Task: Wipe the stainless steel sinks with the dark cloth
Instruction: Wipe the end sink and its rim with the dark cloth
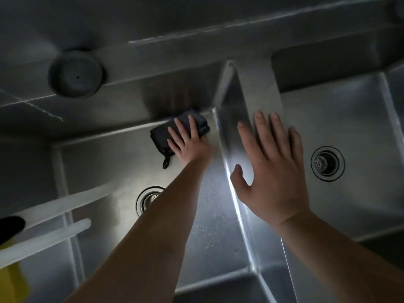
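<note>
Left hand [188,147] presses dark cloth [175,132] under straight fingers [180,130] in sink's [105,158] far corner; right hand [275,169] rests spread on divider [260,90].

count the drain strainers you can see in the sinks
2: one drain strainer sits in the right basin floor; the other drain strainer is in the left basin, partly hidden behind the left forearm.

The dark cloth [179,133] was folded into a thick pad with a small hanging loop trailing from its near edge. It lay flat on the floor of the left sink [113,158], in the far right corner where the back wall met the divider. The right sink [354,119] sat just beyond that divider. Both basins were brushed stainless steel, each with a round strainer drain in its floor, and water droplets speckled the left one.
</note>
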